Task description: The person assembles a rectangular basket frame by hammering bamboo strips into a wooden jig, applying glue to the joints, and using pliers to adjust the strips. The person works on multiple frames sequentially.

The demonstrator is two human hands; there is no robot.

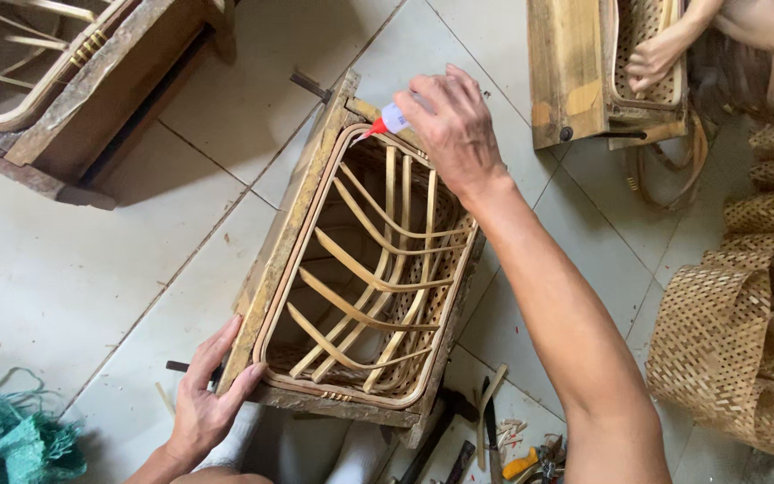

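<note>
At the centre of the frame a woven bamboo basket (365, 278) sits inside a wooden frame mould (284, 235) on the tiled floor (91, 269). The right hand (454, 125), fingers closed around a small glue bottle (389, 119), holds its red tip on the basket's upper rim. The left hand (203, 403) grips the mould's lower-left corner; rolled woven mats (745, 341) lie at right.

A basket-weaving workshop — wooden moulds (566, 72), woven bamboo rolls (727, 350) (tools (530, 462) scattered) on tiled floor (64, 269).
</note>
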